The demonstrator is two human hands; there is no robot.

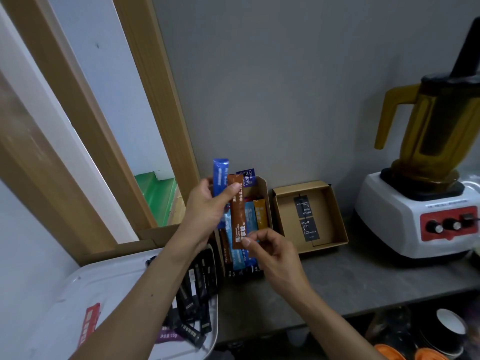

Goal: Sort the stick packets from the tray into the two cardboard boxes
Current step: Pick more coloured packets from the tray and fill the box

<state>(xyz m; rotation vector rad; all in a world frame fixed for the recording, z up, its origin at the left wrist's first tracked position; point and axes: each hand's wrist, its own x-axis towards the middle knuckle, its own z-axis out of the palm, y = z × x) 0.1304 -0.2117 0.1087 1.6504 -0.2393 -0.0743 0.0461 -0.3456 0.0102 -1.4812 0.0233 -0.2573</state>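
Observation:
My left hand (210, 206) is raised above the left cardboard box (265, 196) and grips a blue stick packet (220, 175) and a brown stick packet (237, 216), both upright. My right hand (270, 253) pinches the bottom end of the brown packet. The left box holds several coloured packets, among them a light blue one (250, 214) and a yellow one (260, 213). Two black packets (306, 219) lie in the right cardboard box (337, 216). The white tray (109, 287) at lower left carries several black packets (200, 289), a red packet (91, 323) and a purple packet (168, 336).
A blender (426, 178) with a yellow jug and a white base stands on the grey counter (350, 281) at the right. A wooden window frame (109, 126) rises at the left. Paper cups (449, 326) sit below the counter edge at lower right.

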